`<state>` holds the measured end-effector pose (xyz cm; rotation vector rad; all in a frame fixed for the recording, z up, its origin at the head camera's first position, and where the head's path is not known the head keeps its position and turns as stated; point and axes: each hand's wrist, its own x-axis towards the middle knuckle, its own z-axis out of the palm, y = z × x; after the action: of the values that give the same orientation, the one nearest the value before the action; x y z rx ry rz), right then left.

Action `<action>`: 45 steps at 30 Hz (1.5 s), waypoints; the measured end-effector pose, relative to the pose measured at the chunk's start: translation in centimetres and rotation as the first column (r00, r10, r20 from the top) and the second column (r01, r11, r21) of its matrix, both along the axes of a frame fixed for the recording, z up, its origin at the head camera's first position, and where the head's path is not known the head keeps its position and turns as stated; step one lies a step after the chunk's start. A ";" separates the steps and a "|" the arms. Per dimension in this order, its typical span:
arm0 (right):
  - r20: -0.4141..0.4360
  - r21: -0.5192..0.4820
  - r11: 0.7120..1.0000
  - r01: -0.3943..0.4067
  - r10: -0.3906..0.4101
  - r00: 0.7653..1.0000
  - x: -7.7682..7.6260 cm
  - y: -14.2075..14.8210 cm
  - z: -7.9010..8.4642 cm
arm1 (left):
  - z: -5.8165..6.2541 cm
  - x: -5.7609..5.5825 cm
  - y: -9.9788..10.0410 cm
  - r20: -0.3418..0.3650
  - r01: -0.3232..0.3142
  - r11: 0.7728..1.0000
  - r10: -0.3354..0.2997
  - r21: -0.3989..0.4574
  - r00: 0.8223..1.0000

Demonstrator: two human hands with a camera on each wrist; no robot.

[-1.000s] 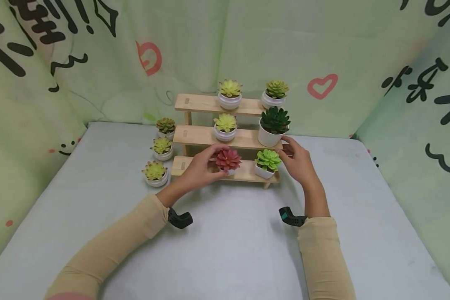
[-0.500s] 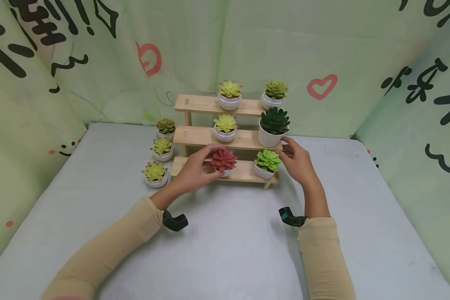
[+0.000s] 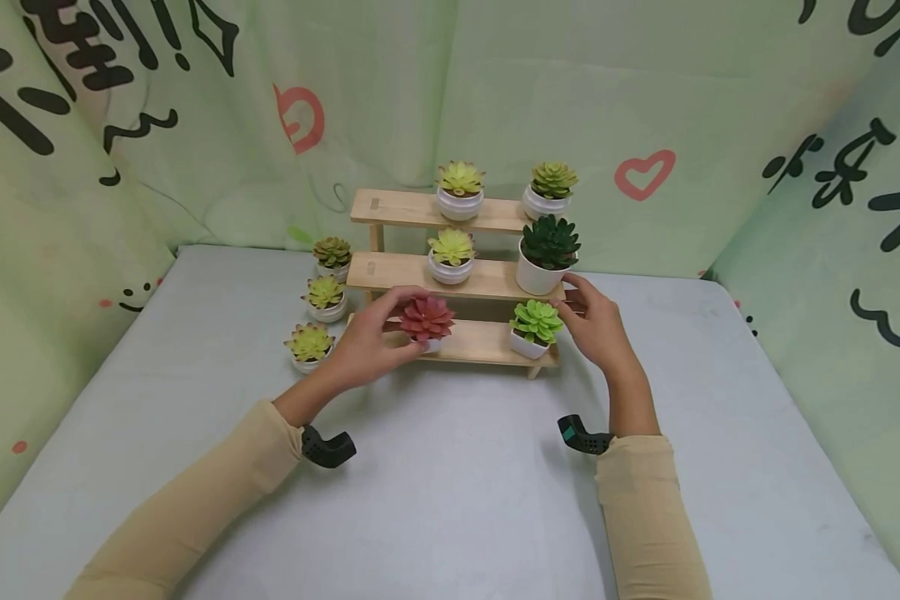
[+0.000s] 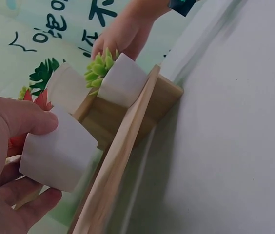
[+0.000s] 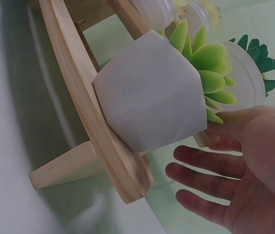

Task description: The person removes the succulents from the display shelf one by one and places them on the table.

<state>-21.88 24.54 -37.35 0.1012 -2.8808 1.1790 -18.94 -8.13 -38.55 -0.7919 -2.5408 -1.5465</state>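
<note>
My left hand (image 3: 378, 337) holds a small red succulent (image 3: 427, 319) by its white angular pot (image 4: 62, 148), thumb on one side and fingers on the other, over the left part of the lowest shelf. That shelf belongs to a three-tier wooden plant stand (image 3: 390, 269). At the stand's right end, my right hand (image 3: 592, 321) pinches the end of the middle shelf between thumb and index finger; its other fingers are spread and hold nothing. A bright green succulent (image 3: 536, 321) in a white pot (image 5: 152, 92) stands on the lowest shelf, close to the right thumb.
On the middle shelf stand a yellow-green succulent (image 3: 451, 245) and a dark green one (image 3: 550, 242). Two more potted succulents (image 3: 461, 178) occupy the top shelf. Left of the stand, three small potted succulents (image 3: 322, 292) form a row on the white table (image 3: 450, 500).
My left hand has moved left along the lowest shelf with the red succulent, now partly covering the nearest pot in the row. The right hand has stayed in place.
</note>
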 end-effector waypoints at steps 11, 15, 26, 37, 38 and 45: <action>0.003 0.000 1.000 -0.002 0.002 1.000 -0.1 0.1 0.0 | 0.8 0.7 -1.5 -0.019 -0.022 0.999 0.022 0.025 1.000; 0.007 -0.002 1.000 0.002 -0.002 1.000 -0.1 0.1 -0.1 | 0.9 1.0 -2.1 -0.018 -0.035 0.999 0.036 0.027 0.999; 0.009 0.007 1.000 -0.002 0.002 1.000 0.1 0.1 0.1 | 1.0 1.6 -3.6 -0.056 -0.065 0.998 0.066 0.020 0.996; -0.002 0.003 1.000 -0.014 0.014 1.000 0.1 0.2 0.3 | 1.5 2.2 -5.4 -0.082 -0.122 0.993 0.121 0.000 0.989; -0.002 0.002 1.000 -0.015 0.015 1.000 0.2 0.2 0.3 | 1.5 2.2 -5.5 -0.080 -0.126 0.992 0.125 0.002 0.989; 0.004 -0.033 0.999 -0.020 0.020 1.000 0.2 0.3 0.2 | 1.4 2.4 -6.5 -0.061 -0.148 0.988 0.150 0.038 0.987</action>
<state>-21.65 24.80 -37.12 0.1272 -2.8694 1.2318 -16.51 -14.67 -37.15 -0.6213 -2.4595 -1.4890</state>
